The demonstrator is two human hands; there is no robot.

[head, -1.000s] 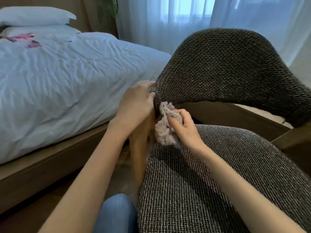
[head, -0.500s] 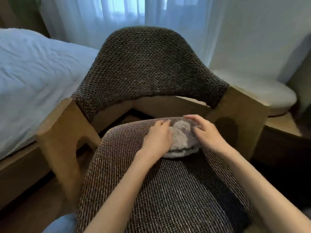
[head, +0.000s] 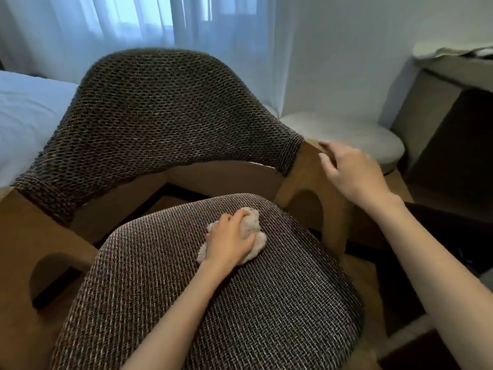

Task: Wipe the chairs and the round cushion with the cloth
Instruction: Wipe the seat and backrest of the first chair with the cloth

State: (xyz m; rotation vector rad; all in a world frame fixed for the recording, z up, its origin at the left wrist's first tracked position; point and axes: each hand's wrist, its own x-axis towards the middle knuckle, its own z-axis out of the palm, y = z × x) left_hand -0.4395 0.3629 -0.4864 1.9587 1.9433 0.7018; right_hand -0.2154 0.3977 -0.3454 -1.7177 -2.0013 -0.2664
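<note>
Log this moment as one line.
left hand: grips cloth on chair seat | right hand: open, by armrest | round cushion: no hand on it

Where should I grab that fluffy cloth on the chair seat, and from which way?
Probably from straight above. The cloth lies bunched in a soft lump on the seat, so your fingers can close over its raised middle, as the left hand does.

Crumpled pale cloth (head: 253,226) on woven chair seat (head: 240,303), rear-ctr; round white cushion (head: 357,136) beyond, R.
</note>
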